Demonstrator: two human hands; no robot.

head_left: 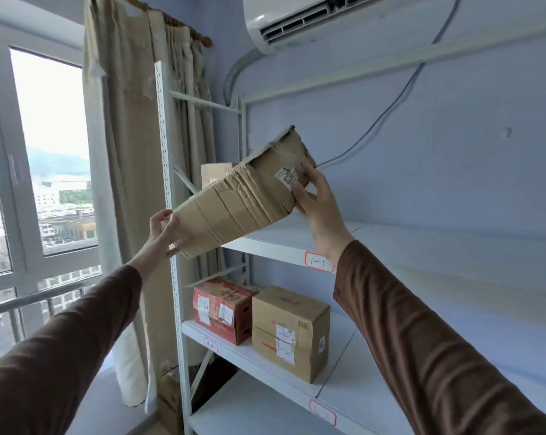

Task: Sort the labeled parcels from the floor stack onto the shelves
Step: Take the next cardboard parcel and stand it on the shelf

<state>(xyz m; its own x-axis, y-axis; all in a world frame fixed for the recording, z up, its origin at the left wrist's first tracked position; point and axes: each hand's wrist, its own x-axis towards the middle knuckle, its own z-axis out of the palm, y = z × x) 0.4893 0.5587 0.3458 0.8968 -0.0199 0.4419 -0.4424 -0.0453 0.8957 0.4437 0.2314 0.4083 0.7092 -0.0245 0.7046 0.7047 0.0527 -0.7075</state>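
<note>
1. left hand (163, 232), in a dark brown sleeve, cupped around the lower-left end of a long, crumpled brown cardboard parcel (234, 202); thumb on the near face, fingers wrapped behind the end, grasping it.
2. right hand (317, 202), also in a dark brown sleeve, gripping the upper-right end of the same parcel; thumb pressed beside a small white printed label (286, 177), fingers reaching over the far edge.
3. parcel held in the air in front of the white metal shelving unit (292, 243), above the front edge of the upper shelf board and not resting on it.
4. long axis tilted, running from lower left near the perforated white upright (166, 171) to upper right, the labelled end highest.
5. cardboard heavily creased and dented along the near face, with clear tape over the top seam and a torn flap edge at the upper end.
6. red-outlined handwritten shelf tag (318, 262) on the shelf edge just below the right wrist.
7. on the shelf below, a red printed carton (223, 309) and a plain brown cardboard box (292, 332) standing side by side, both with white labels.
8. another brown box (215, 174) partly hidden behind the held parcel on the upper shelf.
</note>
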